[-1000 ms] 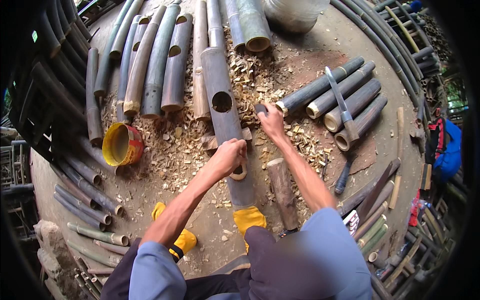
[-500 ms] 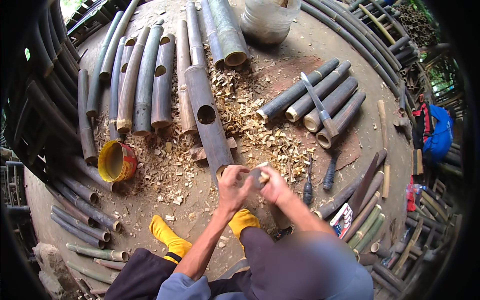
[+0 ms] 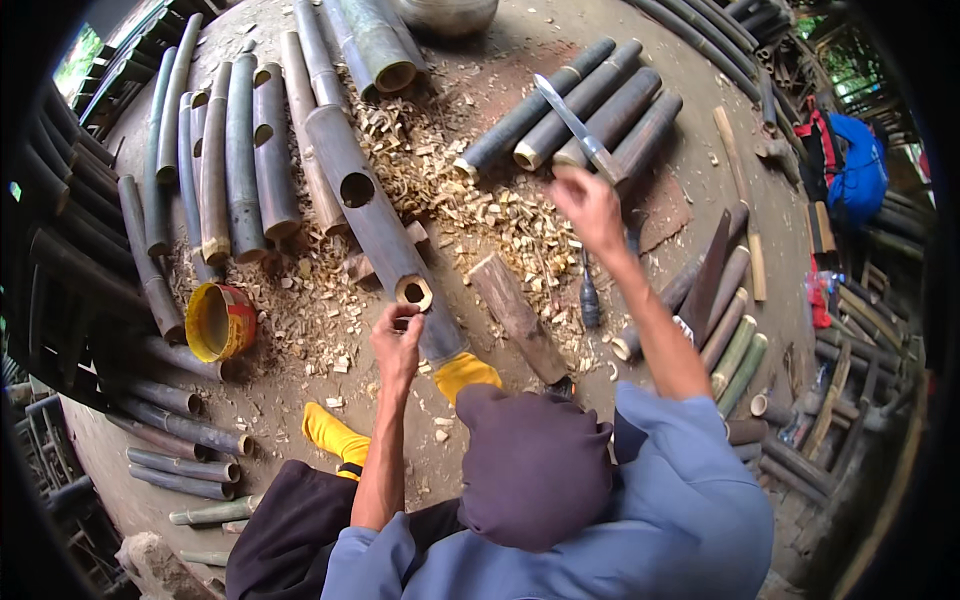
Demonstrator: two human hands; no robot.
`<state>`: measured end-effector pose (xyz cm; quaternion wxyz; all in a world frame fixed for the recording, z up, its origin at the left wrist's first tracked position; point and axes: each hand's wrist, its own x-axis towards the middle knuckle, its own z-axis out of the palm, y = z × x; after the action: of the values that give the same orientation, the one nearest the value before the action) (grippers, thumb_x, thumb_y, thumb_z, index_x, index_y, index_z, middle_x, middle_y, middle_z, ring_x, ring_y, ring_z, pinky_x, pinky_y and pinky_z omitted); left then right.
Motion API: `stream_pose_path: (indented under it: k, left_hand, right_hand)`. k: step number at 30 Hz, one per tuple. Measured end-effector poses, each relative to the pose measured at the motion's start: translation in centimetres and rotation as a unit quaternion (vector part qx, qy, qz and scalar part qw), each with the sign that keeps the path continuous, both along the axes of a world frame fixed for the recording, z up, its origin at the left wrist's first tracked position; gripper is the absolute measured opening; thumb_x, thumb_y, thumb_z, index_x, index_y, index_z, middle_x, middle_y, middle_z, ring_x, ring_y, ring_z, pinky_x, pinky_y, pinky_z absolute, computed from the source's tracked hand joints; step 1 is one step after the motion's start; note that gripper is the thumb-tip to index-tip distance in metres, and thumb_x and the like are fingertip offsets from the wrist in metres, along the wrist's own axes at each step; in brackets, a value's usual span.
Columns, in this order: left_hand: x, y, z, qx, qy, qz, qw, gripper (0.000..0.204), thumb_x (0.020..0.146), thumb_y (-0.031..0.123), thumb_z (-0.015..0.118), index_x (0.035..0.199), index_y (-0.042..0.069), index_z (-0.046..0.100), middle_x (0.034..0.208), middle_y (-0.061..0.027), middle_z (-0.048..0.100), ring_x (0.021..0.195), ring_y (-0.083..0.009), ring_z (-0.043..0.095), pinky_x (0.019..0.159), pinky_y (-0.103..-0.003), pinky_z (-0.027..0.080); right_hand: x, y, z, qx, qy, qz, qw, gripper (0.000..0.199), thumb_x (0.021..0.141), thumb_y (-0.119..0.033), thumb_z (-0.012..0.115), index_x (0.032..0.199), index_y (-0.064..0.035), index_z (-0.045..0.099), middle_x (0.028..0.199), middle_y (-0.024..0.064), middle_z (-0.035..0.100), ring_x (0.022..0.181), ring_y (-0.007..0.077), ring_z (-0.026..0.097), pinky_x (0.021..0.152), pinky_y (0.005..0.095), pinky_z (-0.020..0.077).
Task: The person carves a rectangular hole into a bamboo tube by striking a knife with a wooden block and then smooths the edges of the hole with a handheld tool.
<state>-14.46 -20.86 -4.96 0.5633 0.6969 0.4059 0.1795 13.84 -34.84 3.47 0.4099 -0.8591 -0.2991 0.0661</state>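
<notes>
A dark bamboo tube (image 3: 385,240) runs away from me, with one wide hole and, nearer me, a smaller pale-edged hole (image 3: 414,291). My left hand (image 3: 396,345) is at that nearer hole, its thumb and fingers pinched together; anything between them is too small to name. Stretched out to the right, my right hand (image 3: 590,212) has its fingers apart, just short of the handle of a knife (image 3: 575,125). That knife lies across several dark bamboo lengths (image 3: 535,120). A short wooden billet (image 3: 518,320) rests between my arms. My yellow-socked foot (image 3: 466,375) is against the tube's near end.
Wood chips (image 3: 520,225) cover the ground around the tube. A yellow-and-red tub (image 3: 220,322) stands to the left, with bamboo lengths (image 3: 240,150) behind it. A dark-handled tool (image 3: 590,295) lies right of the billet. A blue bag (image 3: 857,165) is at the far right.
My hands have parted: the right has swung forward and right toward the knife, the left stays by the tube. The billet, earlier held end-on, now lies out of my hands. My view has shifted.
</notes>
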Motion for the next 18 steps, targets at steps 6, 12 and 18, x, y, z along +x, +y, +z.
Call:
stream_pose_path:
  k: [6,12,18]
  left_hand:
    - [-1.5,-1.4,1.3,-0.049,0.001,0.039,0.998,0.011,0.079,0.008,0.063,0.088,0.001,0.064,0.073,-0.0008,0.06,0.062,-0.0068,0.052,0.055,-0.021,0.042]
    - [-4.8,-5.6,3.2,-0.098,0.06,0.0,0.993,0.015,0.076,0.012,0.064,0.087,0.002,0.066,0.074,-0.0042,0.065,0.066,-0.0107,0.059,0.062,-0.026,0.047]
    - [-9.6,-8.7,5.6,-0.112,0.086,0.026,0.99,0.017,0.075,0.014,0.065,0.088,0.001,0.065,0.072,-0.0062,0.065,0.065,-0.0127,0.06,0.061,-0.028,0.047]
  right_hand:
    - [-6.0,-16.1,-12.9,-0.261,-0.016,-0.101,0.96,0.038,0.075,-0.01,0.063,0.11,0.0034,0.054,0.099,0.0197,0.057,0.096,0.0354,0.054,0.088,0.0434,0.042]
    - [-0.8,-18.7,-16.3,-0.28,-0.122,-0.231,0.924,0.064,0.08,-0.02,0.063,0.135,-0.0064,0.033,0.128,0.0219,0.041,0.109,0.0408,0.047,0.092,0.0468,0.0401]
    - [6.6,-19.5,-17.7,-0.308,0.176,-0.282,0.891,0.064,0.06,-0.019,0.067,0.119,-0.0027,0.047,0.103,0.0211,0.059,0.091,0.0348,0.059,0.078,0.042,0.0493]
